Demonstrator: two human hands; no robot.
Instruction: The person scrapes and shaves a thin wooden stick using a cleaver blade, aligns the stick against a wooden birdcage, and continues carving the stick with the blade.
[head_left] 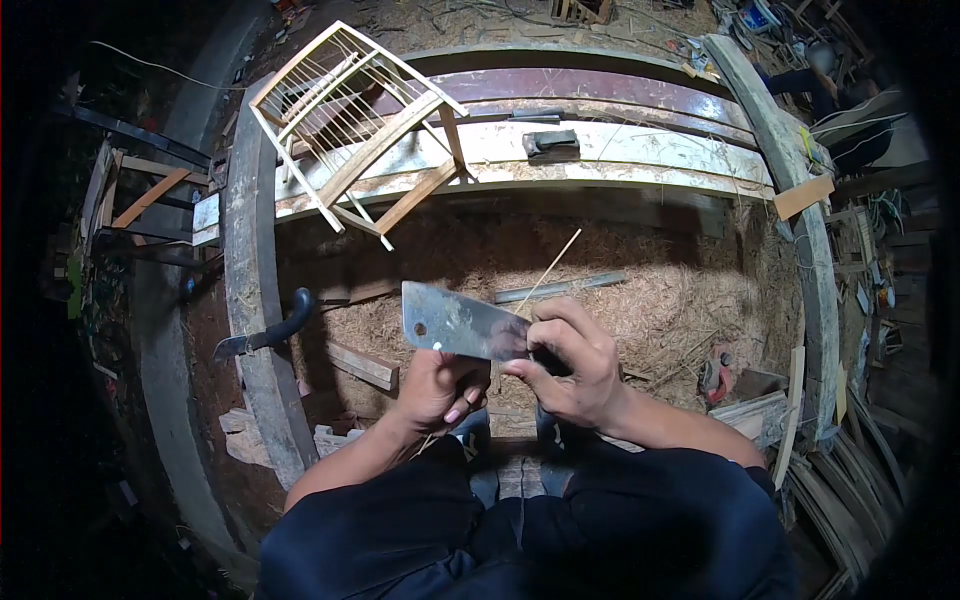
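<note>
My right hand is closed round the dark handle of a cleaver. Its broad metal blade, with a hole near the far corner, points left over my left hand. My left hand is closed just under the blade, its fingers curled round a thin wooden strip. One end of the strip sticks out up and right beyond the cleaver, and the other shows below my left palm. The blade hides the strip's middle, so I cannot tell whether the edge touches it.
A curved-handled knife lies across the left beam. On the white plank are a slatted wooden frame and a dark tool. A red tool lies among shavings at right. Another person is at upper right.
</note>
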